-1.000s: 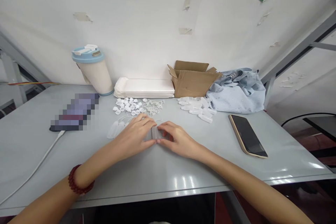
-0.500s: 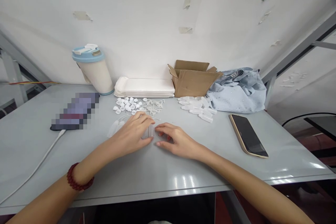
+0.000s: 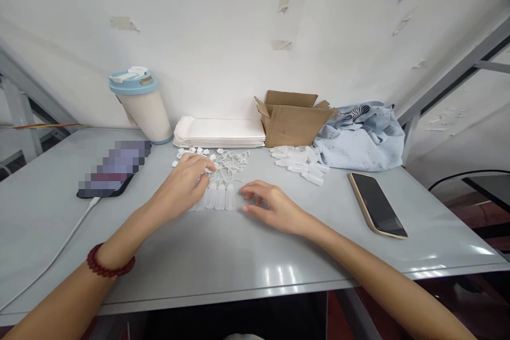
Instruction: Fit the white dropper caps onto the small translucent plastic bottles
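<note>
Several small translucent plastic bottles (image 3: 220, 197) lie side by side in a row between my hands, with thin white straps at their far ends. Over the left end of this row and the near edge of a heap of white caps (image 3: 198, 152) is my left hand (image 3: 184, 185). Its fingers are bent, thumb and index apart, and I see nothing between them. My right hand (image 3: 274, 208) rests just right of the row, open with fingers loosely curved and apart, holding nothing. Behind the row sits a tangle of pale straps (image 3: 234, 160). Loose translucent bottles (image 3: 298, 161) lie in a pile farther right.
Along the wall stand a tumbler (image 3: 143, 109), a stack of white packets (image 3: 221, 134), an open cardboard box (image 3: 297, 125) and a bundled blue cloth (image 3: 362, 141). A phone on a charging cable (image 3: 67, 239) lies left; another phone (image 3: 376, 204) lies right.
My left hand has moved left and back from the bottles toward the caps, uncovering more of the row. My right hand has shifted slightly right, away from the bottles.
</note>
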